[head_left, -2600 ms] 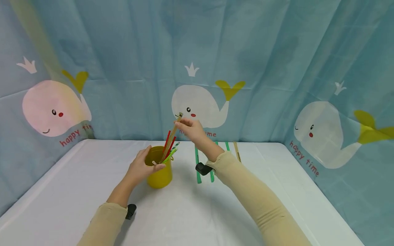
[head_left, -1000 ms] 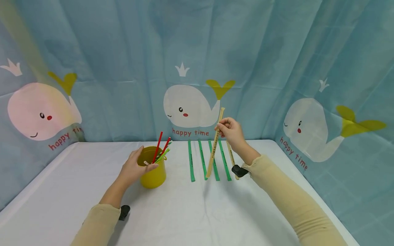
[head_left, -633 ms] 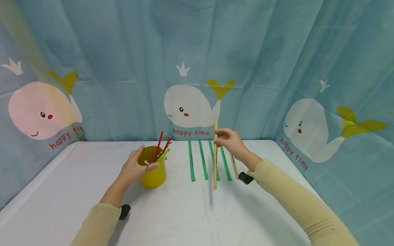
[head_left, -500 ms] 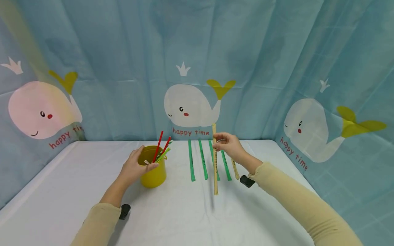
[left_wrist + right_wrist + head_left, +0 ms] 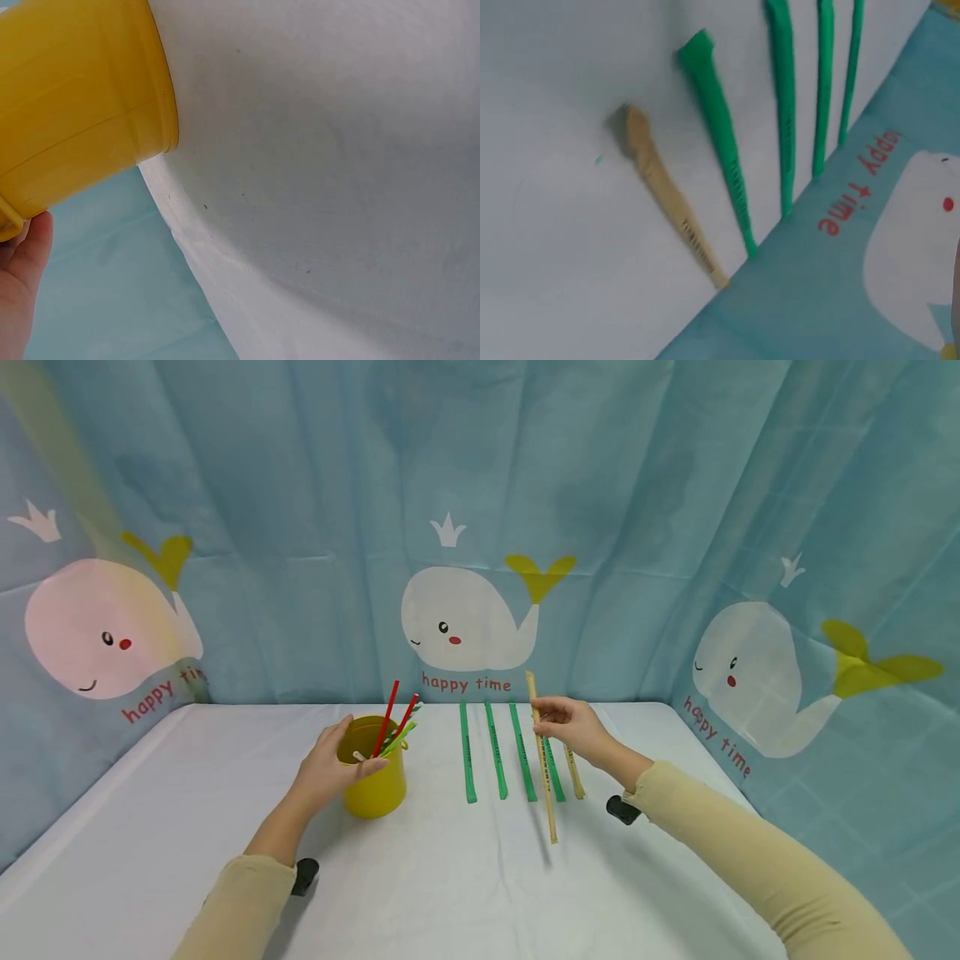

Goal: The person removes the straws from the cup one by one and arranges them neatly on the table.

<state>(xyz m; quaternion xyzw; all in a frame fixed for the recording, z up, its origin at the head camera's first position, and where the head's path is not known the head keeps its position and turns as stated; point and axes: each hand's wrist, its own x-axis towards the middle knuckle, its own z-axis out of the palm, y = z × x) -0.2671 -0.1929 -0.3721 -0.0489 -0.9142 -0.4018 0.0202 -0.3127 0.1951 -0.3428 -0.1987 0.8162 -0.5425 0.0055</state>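
My left hand [image 5: 327, 768] grips the rim of a yellow bucket [image 5: 375, 792], thumb along the near side. Red straws [image 5: 386, 718] and a lime-green straw [image 5: 397, 740], among others, lean out of it. My right hand [image 5: 576, 728] pinches a tan paper-wrapped straw [image 5: 547, 789] near its upper end. The straw slants above the table, its lower end toward me, and crosses in front of a green wrapped straw. Several green wrapped straws [image 5: 468, 760] lie in a row. At the row's right end lies another tan wrapped straw [image 5: 671, 196], partly hidden by my right hand in the head view.
A white cloth [image 5: 435, 893] covers the table. Behind it hangs a blue curtain [image 5: 315, 610] printed with whales. Black wrist cameras [image 5: 622, 810] sit at both cuffs.
My right hand has drawn the tan straw out of the bucket, carried it right over the row and lowered it. Lately the straw's lower end swung right. My left hand stays on the bucket.
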